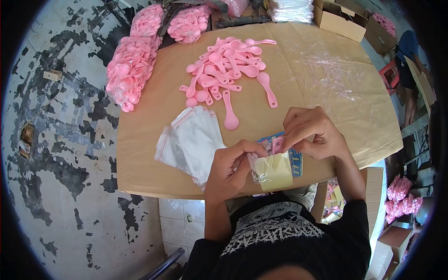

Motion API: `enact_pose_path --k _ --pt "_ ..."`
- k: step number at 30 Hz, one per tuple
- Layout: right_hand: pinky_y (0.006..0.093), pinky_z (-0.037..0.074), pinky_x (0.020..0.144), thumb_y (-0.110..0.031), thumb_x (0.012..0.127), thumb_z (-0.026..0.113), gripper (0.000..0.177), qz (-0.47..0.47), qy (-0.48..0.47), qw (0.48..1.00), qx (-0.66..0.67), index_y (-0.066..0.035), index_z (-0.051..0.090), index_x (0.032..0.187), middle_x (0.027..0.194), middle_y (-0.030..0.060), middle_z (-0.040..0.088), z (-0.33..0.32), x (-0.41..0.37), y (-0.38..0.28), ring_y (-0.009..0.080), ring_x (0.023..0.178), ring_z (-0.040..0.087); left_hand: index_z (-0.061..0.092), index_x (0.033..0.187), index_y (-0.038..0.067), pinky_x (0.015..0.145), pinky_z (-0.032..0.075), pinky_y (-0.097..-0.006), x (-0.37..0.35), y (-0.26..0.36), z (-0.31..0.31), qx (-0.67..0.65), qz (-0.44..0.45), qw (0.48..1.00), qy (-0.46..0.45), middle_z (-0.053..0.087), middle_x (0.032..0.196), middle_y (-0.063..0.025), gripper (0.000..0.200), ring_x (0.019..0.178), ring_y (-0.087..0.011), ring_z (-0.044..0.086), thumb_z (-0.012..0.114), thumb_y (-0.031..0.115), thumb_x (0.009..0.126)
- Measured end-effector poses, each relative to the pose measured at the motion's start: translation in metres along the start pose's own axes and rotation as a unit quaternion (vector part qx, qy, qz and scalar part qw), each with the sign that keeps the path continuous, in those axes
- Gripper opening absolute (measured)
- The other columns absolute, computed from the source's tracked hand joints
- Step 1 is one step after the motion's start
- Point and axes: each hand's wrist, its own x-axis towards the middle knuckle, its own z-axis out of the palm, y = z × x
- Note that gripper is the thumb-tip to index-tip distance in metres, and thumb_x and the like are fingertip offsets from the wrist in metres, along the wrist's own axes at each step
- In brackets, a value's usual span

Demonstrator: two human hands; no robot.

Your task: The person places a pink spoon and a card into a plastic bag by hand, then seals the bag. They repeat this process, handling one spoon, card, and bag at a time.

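Near the table's front edge, my left hand (229, 170) pinches a small clear plastic bag (273, 177) with a pale yellow card inside. My right hand (316, 133) is at the bag's mouth, its fingertips closed on the end of a pink spoon (277, 144), most of which is hidden. Blue printed cards (296, 163) lie beneath the bag. To the left of my hands rests a stack of clear resealable bags (196, 140). Beyond them is a heap of loose pink measuring spoons (224, 65), with one spoon (230, 112) lying nearest me.
Bulging bags of pink spoons (133, 70) sit at the table's back left. Thin clear plastic strips (331, 77) are scattered at the right. A cardboard box (343, 18) and stacked clear packets (291, 10) stand behind. Another person (408, 60) is at the far right.
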Motion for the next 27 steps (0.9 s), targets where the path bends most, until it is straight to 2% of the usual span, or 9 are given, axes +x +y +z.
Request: enact_pose_path --k 4,9,11,13,15,19,23,25,27 --pt "0.0317 0.049 0.067 0.008 0.067 0.066 0.025 -0.014 0.003 1.000 0.000 -0.009 0.075 0.082 0.071 0.0035 0.068 0.001 0.001 -0.002 0.0209 0.072 0.061 0.058 0.095 -0.004 0.063 0.045 -0.0203 -0.005 -0.005 -0.012 -0.086 -0.044 0.995 -0.029 0.065 0.087 -0.0064 0.015 0.067 -0.0062 0.057 0.047 -0.010 0.087" --pt "0.0324 0.050 0.070 0.010 0.068 0.062 0.024 -0.042 -0.004 0.999 -0.032 -0.006 0.071 0.084 0.073 0.0037 0.068 -0.003 0.001 0.009 0.0216 0.072 0.062 0.055 0.091 -0.001 0.066 0.053 -0.0229 -0.002 0.003 0.007 0.000 -0.058 0.998 0.004 0.066 0.087 -0.0075 0.015 0.076 -0.0087 0.064 0.067 -0.004 0.083" --pt "0.0318 0.051 0.070 0.008 0.073 0.064 0.023 0.046 0.079 0.995 0.030 -0.006 0.068 0.090 0.076 0.0048 0.068 0.003 -0.001 0.007 0.0193 0.072 0.062 0.054 0.091 -0.001 0.067 0.055 -0.0244 -0.003 0.002 0.011 0.014 -0.070 0.997 0.022 0.067 0.088 -0.0075 0.021 0.079 -0.0108 0.067 0.073 -0.002 0.082" --pt "0.0309 0.052 0.068 0.005 0.077 0.067 0.022 0.122 0.094 0.987 0.041 -0.005 0.066 0.097 0.079 0.0058 0.068 0.012 -0.002 -0.006 0.0168 0.071 0.063 0.053 0.092 -0.001 0.068 0.057 -0.0260 -0.006 -0.004 0.012 0.013 -0.064 0.997 0.036 0.068 0.090 -0.0075 0.025 0.079 -0.0134 0.069 0.076 0.001 0.081" --pt "0.0295 0.053 0.067 0.001 0.081 0.070 0.024 0.190 0.032 0.981 0.006 -0.005 0.064 0.104 0.082 0.0066 0.068 0.020 -0.003 -0.031 0.0143 0.071 0.064 0.054 0.098 -0.002 0.072 0.058 -0.0275 -0.007 -0.002 0.017 -0.022 -0.074 0.996 0.040 0.068 0.094 -0.0101 0.028 0.082 -0.0151 0.069 0.076 0.000 0.080" --pt "0.0272 0.053 0.065 -0.003 0.082 0.074 0.030 0.180 0.010 0.980 -0.080 -0.002 0.063 0.110 0.085 0.0054 0.070 -0.007 -0.035 -0.043 0.0137 0.071 0.066 0.054 0.111 -0.003 0.078 0.058 -0.0287 -0.016 0.017 0.009 -0.045 -0.056 0.995 0.069 0.067 0.103 -0.0162 0.037 0.091 -0.0170 0.068 0.074 -0.003 0.079" --pt "0.0306 0.054 0.071 -0.006 0.078 0.077 0.029 0.353 -0.162 0.908 -0.156 -0.004 0.067 0.105 0.091 0.0071 0.072 -0.064 -0.092 -0.075 0.0165 0.073 0.067 0.057 0.111 -0.003 0.091 0.051 -0.0377 -0.064 -0.005 -0.049 0.099 0.081 0.976 0.176 0.065 0.109 -0.0192 0.031 0.104 -0.0264 0.064 0.065 -0.008 0.081" --pt "0.0317 0.054 0.074 -0.004 0.075 0.078 0.031 0.465 -0.131 0.865 -0.135 -0.005 0.068 0.104 0.091 0.0083 0.071 -0.077 -0.134 -0.079 0.0184 0.074 0.069 0.055 0.107 -0.002 0.095 0.048 -0.0408 -0.089 -0.003 -0.071 0.212 0.076 0.940 0.255 0.061 0.115 -0.0228 0.019 0.102 -0.0288 0.063 0.058 0.002 0.088" --pt "0.0319 0.054 0.075 -0.001 0.073 0.076 0.030 0.425 -0.108 0.840 -0.320 -0.005 0.068 0.102 0.089 0.0087 0.070 -0.078 -0.151 -0.098 0.0200 0.077 0.069 0.056 0.107 -0.002 0.098 0.045 -0.0428 -0.107 -0.003 -0.086 0.261 0.082 0.922 0.273 0.062 0.116 -0.0219 0.019 0.108 -0.0310 0.060 0.057 0.004 0.089"
